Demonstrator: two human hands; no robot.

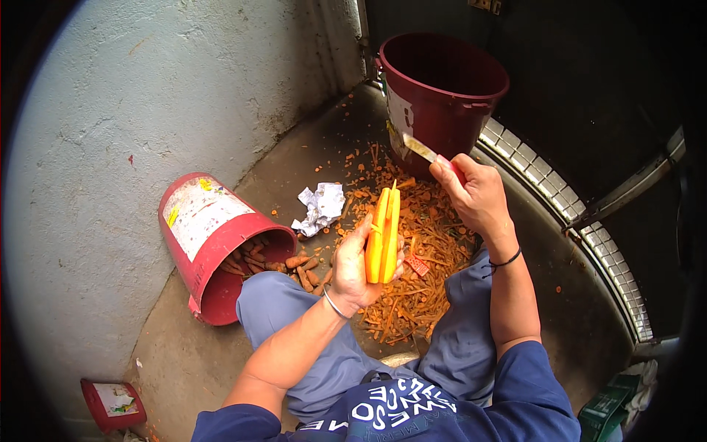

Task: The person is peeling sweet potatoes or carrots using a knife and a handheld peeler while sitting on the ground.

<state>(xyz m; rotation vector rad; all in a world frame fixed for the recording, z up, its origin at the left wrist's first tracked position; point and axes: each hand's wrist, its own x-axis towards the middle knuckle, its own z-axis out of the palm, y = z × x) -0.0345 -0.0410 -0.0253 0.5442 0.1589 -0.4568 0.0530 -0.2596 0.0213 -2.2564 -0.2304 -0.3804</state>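
Peeled orange carrots (382,239) stand upright side by side in my left hand (353,271), whose fingers wrap round them from below. My right hand (475,193) grips the red handle of a small knife (420,149). Its blade points up and to the left, above the carrot tips and apart from them. Beneath both hands, a wide heap of carrot peelings (412,298) and cut ends covers the floor between my legs. Unpeeled carrots (297,262) spill from the mouth of a tipped red bucket (210,243) to the left.
A tall dark red bin (449,103) stands upright beyond the peelings. Crumpled white paper (321,208) lies near the tipped bucket. A rough pale wall (147,103) rises on the left. On the right runs a curved strip of white tiles (549,177); a green container (607,409) sits lower right.
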